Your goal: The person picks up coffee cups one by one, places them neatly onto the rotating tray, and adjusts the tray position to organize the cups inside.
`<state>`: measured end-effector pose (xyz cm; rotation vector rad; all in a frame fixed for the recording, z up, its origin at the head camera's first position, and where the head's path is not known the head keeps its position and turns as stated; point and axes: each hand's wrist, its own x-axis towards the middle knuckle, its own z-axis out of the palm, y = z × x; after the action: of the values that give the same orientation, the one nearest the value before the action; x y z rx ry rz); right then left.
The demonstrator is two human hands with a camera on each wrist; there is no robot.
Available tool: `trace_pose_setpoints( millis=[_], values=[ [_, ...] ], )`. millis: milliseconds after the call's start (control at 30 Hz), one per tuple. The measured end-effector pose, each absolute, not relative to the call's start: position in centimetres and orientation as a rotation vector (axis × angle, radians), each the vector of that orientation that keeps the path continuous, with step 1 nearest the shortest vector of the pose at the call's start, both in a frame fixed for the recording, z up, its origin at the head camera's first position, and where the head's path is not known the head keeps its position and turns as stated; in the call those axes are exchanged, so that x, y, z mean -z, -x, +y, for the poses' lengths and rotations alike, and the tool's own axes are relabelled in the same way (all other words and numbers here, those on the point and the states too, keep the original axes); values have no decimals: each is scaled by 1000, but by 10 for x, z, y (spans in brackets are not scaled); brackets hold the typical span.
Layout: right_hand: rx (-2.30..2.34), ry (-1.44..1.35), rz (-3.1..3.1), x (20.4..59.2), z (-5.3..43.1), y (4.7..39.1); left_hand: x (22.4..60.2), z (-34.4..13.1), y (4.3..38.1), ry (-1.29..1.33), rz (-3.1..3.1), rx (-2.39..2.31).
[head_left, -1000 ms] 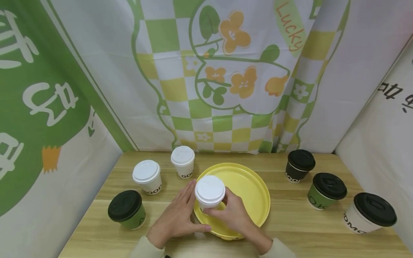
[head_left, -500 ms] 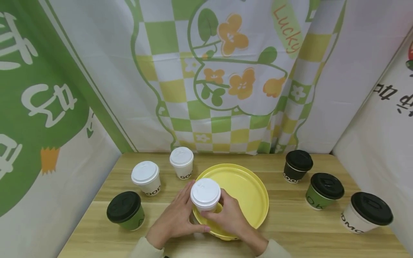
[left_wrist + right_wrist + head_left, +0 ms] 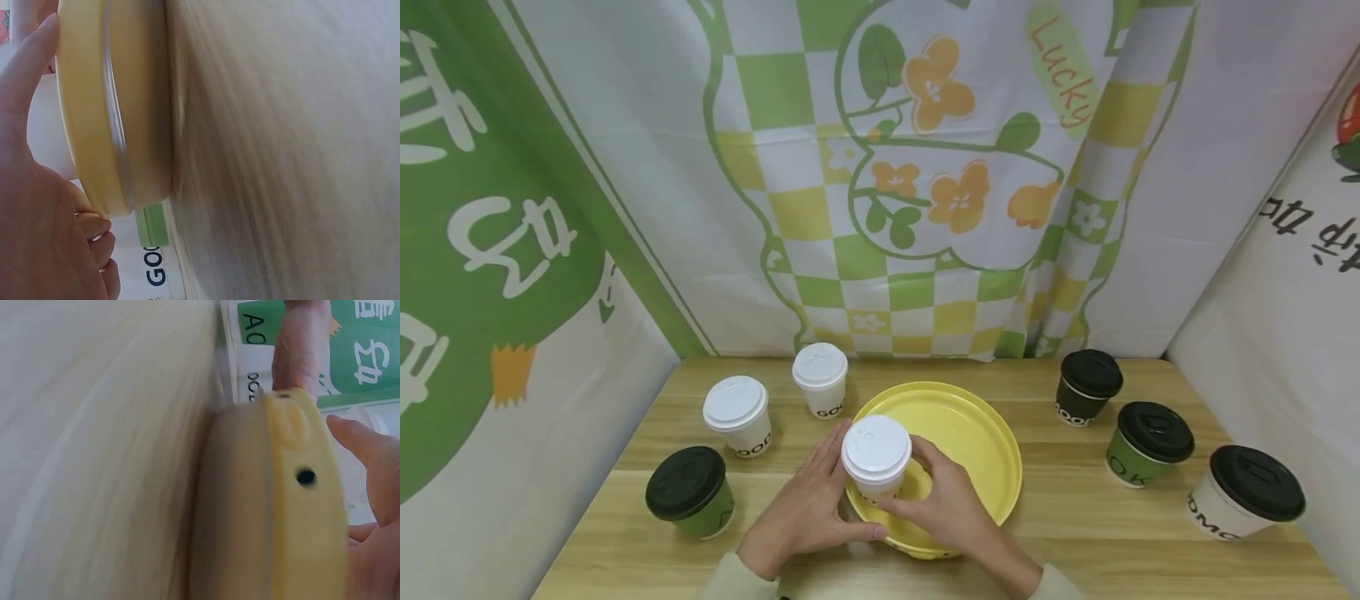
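A white paper cup point(image 3: 878, 483) with a white lid stands upright at the left part of a round yellow tray point(image 3: 977, 417). My right hand point(image 3: 951, 500) is curved about the cup's right side, thumb low at its front, fingertips partly hidden behind the lid. Along the tray's left rim lies my left hand point(image 3: 805, 508), which grips it with the thumb toward the front. Curled fingers point(image 3: 103, 240) show against that rim in the left wrist view. The right wrist view shows my right thumb point(image 3: 359, 440) stretched out above the tray's side, which bears a black dot.
Left of the tray stand two white-lidded cups point(image 3: 820, 379) point(image 3: 737, 414) and a green cup point(image 3: 692, 492) with a black lid. On the right are a black cup point(image 3: 1087, 387), a green cup point(image 3: 1150, 443) and a white cup point(image 3: 1243, 492), all black-lidded. Printed curtains point(image 3: 880, 275) enclose the wooden table point(image 3: 1067, 533).
The white cup has shifted slightly left and toward me on the tray, then stayed put. My right thumb has slid a little right, uncovering some lettering. The left hand keeps its place.
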<state>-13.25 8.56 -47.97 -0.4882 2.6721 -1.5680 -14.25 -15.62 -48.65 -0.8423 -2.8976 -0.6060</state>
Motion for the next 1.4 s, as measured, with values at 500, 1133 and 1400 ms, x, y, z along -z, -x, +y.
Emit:
trace_pose_setpoints(
  millis=[500,1133,1400],
  values=[
    [1412,122,2822,446,179,102,488,-159,145,849,-2889,614],
    [1099,-394,2663,452,291,70,483,-178,144,754,-3004,553],
    [892,-398,2711,453,321,70,481,-180,139,717,-3026,520]
  ],
)
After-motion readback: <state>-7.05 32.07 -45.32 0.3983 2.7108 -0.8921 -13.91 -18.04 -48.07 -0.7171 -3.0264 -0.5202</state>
